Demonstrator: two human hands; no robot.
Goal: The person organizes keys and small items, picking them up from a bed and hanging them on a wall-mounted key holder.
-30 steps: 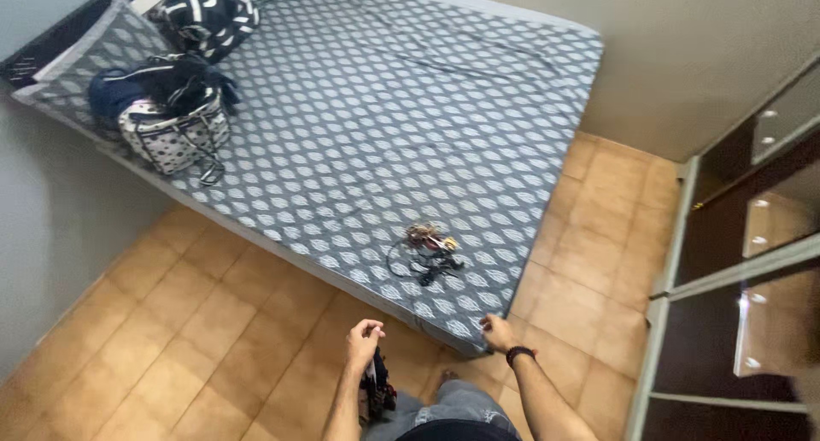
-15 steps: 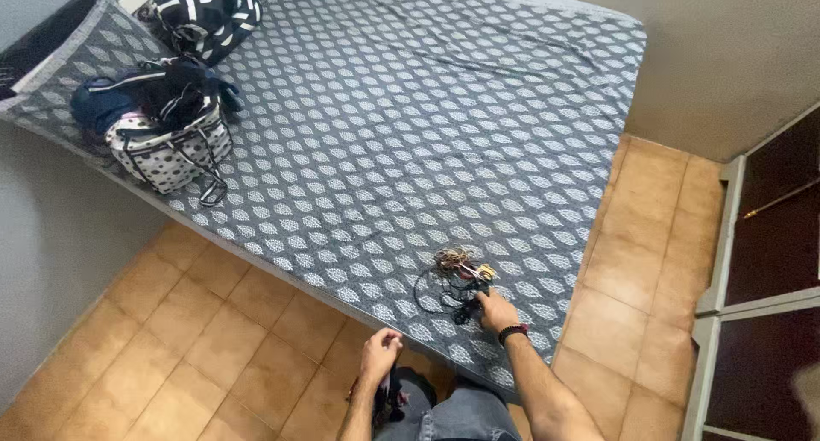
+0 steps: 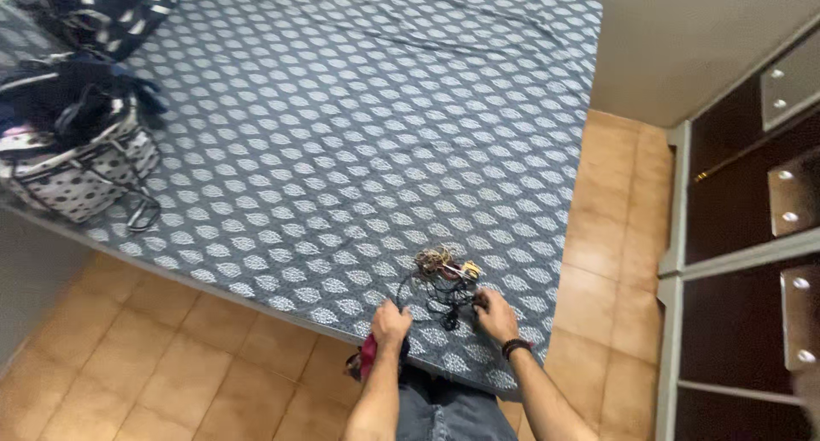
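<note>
A tangle of black cables and small coloured items (image 3: 442, 280) lies near the front corner of the bed (image 3: 359, 133), which has a grey cover with a white leaf pattern. My right hand (image 3: 494, 313), with a dark band on its wrist, touches the right side of the tangle. My left hand (image 3: 391, 325) rests at the bed's edge by the black cable loop. Whether it grips the cable I cannot tell. A dark and pink object (image 3: 366, 361) hangs just below my left wrist.
A dotted white bag (image 3: 77, 172) stuffed with dark clothes sits on the bed's left side, a dark striped bag (image 3: 102, 9) behind it. A wardrobe with open dark doors (image 3: 743, 236) stands on the right. Orange floor tiles (image 3: 137, 355) surround the bed.
I have come closer to the bed. My right hand went from the bed's edge to the cable tangle. My left hand rose from near my leg to the mattress edge.
</note>
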